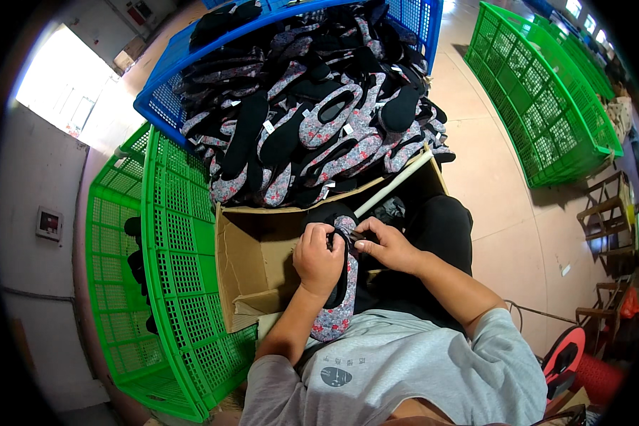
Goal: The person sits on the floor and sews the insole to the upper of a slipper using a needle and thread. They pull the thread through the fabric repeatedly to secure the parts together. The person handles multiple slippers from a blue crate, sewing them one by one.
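A grey slipper (pixel 334 319) with red flowers and a black lining lies lengthwise over my lap. My left hand (pixel 317 257) is closed on its upper part, the fingers curled over the edge of the opening. From the right, my right hand (pixel 389 246) meets the same end of the slipper, thumb and fingers pinched together. Something small and dark shows at those fingertips; its kind cannot be made out. Beyond both hands, a heap of similar floral slippers (pixel 326 124) with black soles and white tags fills a blue crate.
The blue plastic crate (pixel 160 99) stands ahead, behind an open cardboard box (pixel 252 252) with a pale rod (pixel 390 186) across it. Green crates (pixel 181 284) flank my left side. Another green crate (pixel 539 99) stands far right, near wooden stools (pixel 603 213).
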A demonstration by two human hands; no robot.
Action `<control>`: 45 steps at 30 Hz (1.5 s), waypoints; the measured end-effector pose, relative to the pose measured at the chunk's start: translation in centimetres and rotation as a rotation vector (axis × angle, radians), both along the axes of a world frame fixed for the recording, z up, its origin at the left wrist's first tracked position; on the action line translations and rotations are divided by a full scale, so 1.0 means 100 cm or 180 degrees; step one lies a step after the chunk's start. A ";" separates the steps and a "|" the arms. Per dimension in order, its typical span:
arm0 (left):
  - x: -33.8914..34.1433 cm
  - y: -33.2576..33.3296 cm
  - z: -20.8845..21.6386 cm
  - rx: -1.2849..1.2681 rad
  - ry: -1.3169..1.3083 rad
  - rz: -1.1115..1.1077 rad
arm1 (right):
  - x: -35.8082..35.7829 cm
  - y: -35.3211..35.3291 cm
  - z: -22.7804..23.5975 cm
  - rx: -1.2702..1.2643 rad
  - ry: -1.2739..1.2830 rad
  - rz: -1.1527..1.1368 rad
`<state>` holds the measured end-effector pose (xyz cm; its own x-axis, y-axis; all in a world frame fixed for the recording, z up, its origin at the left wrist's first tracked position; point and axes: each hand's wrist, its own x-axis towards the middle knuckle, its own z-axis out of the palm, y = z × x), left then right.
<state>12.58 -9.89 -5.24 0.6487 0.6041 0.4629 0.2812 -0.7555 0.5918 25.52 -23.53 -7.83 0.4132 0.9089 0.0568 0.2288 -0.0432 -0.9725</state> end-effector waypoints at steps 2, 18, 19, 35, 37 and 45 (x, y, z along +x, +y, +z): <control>0.001 0.000 0.001 0.0094 -0.0059 -0.0025 | 0.000 0.000 0.006 -0.0099 -0.0116 0.0026; 0.003 -0.003 0.002 0.0122 -0.0025 -0.0019 | -0.004 0.003 -0.003 -0.0050 0.0214 0.0095; 0.003 -0.003 0.001 0.0130 -0.0031 -0.0016 | -0.004 0.003 -0.003 -0.0048 0.0226 0.0093; 0.003 -0.004 0.002 0.0185 -0.0024 -0.0027 | -0.007 0.005 0.011 -0.0140 0.0707 0.0040; 0.003 -0.004 0.002 0.0200 -0.0008 -0.0037 | -0.007 0.005 0.015 -0.0224 0.0756 0.0016; 0.003 -0.004 0.000 0.0218 -0.0018 -0.0062 | 0.002 0.005 0.003 -0.0442 0.1426 -0.0199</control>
<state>12.89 -10.24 -5.20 0.6574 0.5581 0.5063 0.2627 -0.7995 0.5402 25.71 -23.03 -7.53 0.4234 0.8679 -0.2598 -0.2193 -0.1801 -0.9589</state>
